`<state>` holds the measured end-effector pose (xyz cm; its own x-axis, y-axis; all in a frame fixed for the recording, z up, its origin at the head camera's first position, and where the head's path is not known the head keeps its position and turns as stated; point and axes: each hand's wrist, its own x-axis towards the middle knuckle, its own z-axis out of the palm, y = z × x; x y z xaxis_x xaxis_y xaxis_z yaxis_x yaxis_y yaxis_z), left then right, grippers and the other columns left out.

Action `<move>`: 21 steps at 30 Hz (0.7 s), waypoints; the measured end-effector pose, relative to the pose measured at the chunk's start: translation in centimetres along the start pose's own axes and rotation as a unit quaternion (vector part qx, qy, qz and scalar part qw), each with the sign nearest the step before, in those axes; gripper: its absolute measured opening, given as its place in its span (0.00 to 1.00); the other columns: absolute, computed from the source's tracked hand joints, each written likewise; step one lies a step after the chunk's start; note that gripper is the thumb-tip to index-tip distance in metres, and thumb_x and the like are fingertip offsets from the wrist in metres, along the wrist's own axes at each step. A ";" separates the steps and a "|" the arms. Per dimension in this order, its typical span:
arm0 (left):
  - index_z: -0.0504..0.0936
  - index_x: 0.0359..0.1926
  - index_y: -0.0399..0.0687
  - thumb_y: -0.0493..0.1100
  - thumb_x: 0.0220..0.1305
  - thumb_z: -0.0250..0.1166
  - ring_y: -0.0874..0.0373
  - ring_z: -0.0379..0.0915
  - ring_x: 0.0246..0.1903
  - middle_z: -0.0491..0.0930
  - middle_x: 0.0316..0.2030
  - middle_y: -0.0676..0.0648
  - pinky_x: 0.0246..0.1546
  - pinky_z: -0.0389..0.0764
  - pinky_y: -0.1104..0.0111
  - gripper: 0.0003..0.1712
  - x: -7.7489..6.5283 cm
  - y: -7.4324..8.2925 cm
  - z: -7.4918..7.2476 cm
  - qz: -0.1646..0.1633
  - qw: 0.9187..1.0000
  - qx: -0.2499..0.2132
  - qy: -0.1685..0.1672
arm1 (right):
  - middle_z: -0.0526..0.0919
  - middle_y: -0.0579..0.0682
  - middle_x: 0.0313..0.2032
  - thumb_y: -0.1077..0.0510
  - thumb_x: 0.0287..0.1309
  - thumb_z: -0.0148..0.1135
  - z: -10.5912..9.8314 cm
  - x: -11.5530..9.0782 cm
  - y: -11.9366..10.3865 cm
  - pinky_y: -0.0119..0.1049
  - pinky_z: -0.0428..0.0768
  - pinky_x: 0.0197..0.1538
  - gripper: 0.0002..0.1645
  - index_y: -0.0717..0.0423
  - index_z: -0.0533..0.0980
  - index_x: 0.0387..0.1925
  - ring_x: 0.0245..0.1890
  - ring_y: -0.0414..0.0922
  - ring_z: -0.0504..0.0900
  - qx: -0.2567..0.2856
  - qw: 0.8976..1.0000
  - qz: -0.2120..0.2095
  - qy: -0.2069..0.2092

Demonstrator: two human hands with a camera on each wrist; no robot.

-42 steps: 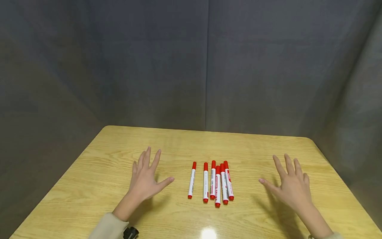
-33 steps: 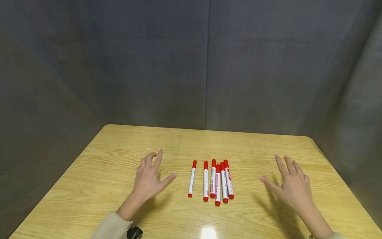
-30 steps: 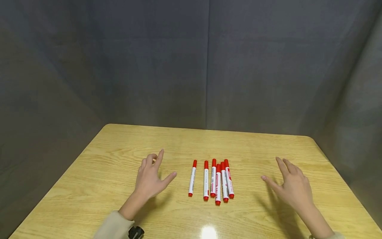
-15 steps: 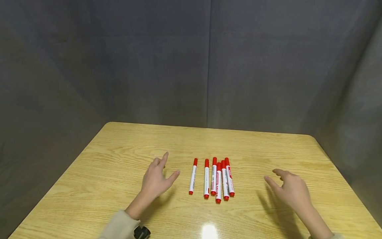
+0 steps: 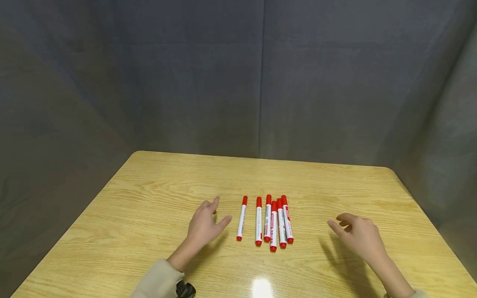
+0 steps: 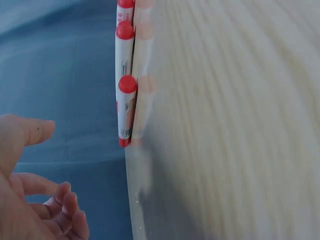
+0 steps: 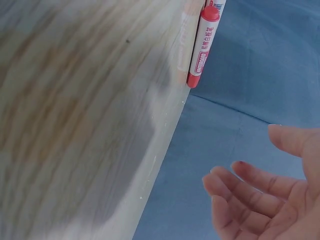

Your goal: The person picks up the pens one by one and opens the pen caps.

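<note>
I have the left hand (image 5: 204,225) hovering just left of the leftmost marker (image 5: 242,218), thumb and index reaching toward it, the other fingers loosely bent, nothing grasped. The right hand (image 5: 363,238) hangs well right of the row, fingers loosely curled and released. Six markers lie mid-table, red caps to the far side; the leftmost has a gap on both sides, while the right four sit bunched close. For a clean pinch, I'd come down low over that lone marker's white barrel, thumb on one side and index on the other, keeping clear of its neighbour (image 5: 258,221); it could roll if nudged.

The table (image 5: 149,198) is pale wood grain, glossy enough to throw a glare spot (image 5: 262,288) at the near edge. Dark curtains (image 5: 186,82) close off the far side, left and right.
</note>
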<state>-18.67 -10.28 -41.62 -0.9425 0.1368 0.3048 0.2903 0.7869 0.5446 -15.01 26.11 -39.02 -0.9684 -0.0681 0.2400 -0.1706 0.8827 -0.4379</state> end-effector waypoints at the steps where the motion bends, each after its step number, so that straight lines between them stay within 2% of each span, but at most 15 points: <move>1: 0.68 0.59 0.31 0.50 0.52 0.67 0.59 0.60 0.20 0.73 0.31 0.42 0.17 0.64 0.71 0.38 0.0 0.0 0.2 0.001 1.000 -0.003 -0.002 | 0.82 0.57 0.32 0.47 0.57 0.58 0.0 0.0 0.0 0.44 0.76 0.29 0.24 0.67 0.79 0.38 0.26 0.48 0.80 0.001 1.000 0.000 0.000; 10: 0.65 0.59 0.26 0.51 0.55 0.64 0.60 0.58 0.19 0.67 0.24 0.48 0.17 0.62 0.71 0.39 0.4 0.6 1.4 -0.012 1.000 -0.003 -0.018 | 0.82 0.58 0.32 0.47 0.57 0.58 0.1 0.0 -0.2 0.44 0.76 0.28 0.25 0.68 0.78 0.39 0.26 0.48 0.80 0.007 1.000 -0.007 0.001; 21: 0.63 0.60 0.24 0.51 0.57 0.63 0.58 0.61 0.21 0.72 0.34 0.39 0.17 0.64 0.70 0.40 0.5 1.3 3.0 -0.034 0.998 -0.005 -0.060 | 0.82 0.56 0.31 0.47 0.57 0.59 0.1 -0.1 -0.5 0.43 0.76 0.28 0.24 0.67 0.78 0.39 0.26 0.47 0.80 0.015 1.000 -0.012 -0.002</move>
<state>-19.29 -7.40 -43.05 -0.9730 0.1545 0.1716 0.2259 0.7912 0.5683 -14.81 25.60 -38.94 -0.9644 -0.0913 0.2482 -0.1999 0.8662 -0.4580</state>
